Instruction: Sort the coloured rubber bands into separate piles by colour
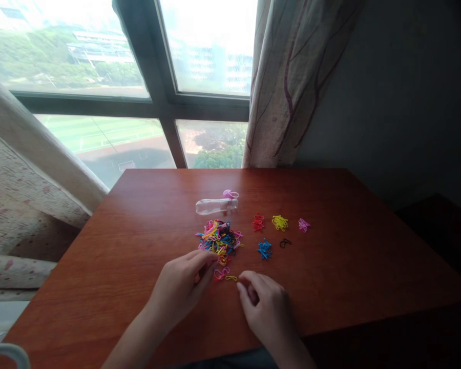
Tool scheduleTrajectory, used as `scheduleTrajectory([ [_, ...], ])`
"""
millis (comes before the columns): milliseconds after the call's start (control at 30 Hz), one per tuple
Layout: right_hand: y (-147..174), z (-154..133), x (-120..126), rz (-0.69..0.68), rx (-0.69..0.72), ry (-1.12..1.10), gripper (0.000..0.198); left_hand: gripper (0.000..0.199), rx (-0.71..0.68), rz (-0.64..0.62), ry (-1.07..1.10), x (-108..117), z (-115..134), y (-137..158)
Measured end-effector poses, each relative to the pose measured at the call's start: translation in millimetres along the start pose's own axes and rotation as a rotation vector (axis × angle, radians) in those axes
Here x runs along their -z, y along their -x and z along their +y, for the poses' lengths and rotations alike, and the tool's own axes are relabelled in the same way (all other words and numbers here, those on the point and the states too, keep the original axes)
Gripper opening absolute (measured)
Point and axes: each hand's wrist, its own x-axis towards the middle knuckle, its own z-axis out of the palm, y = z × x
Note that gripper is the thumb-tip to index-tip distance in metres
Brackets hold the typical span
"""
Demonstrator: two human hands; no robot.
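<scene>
A mixed heap of small coloured bulb-shaped pins (217,237) lies mid-table. My left hand (186,282) is at its near edge, thumb and index brought together beside an orange pin (223,260); whatever they pinch is too small to make out. Pink pins (222,273) lie loose just right of that hand. Close to the fingertips of my right hand (265,302) is a yellow pin (231,278). That hand's fingers are curled, with a gap between thumb and index and nothing visible in it.
Right of the heap lie separate groups of red pins (257,222), yellow pins (280,222), pink pins (303,225) and blue pins (265,249), plus a black pin (285,243). Behind the heap, a clear bottle (216,206) rests on its side near a pink cap (229,194).
</scene>
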Motion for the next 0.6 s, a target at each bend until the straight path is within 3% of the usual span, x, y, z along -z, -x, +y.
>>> scheduleTrajectory([
  [267,-5,0,-3,0.011,0.046,0.077,0.015,0.019,0.066,0.078,0.001,-14,-16,34],
  [400,-13,-1,-5,-0.015,0.073,0.087,0.015,0.02,0.098,0.112,-0.069,-20,-16,38],
  [600,-25,-2,-8,-0.067,0.089,0.083,0.014,0.02,0.108,0.066,-0.183,-23,-11,35],
])
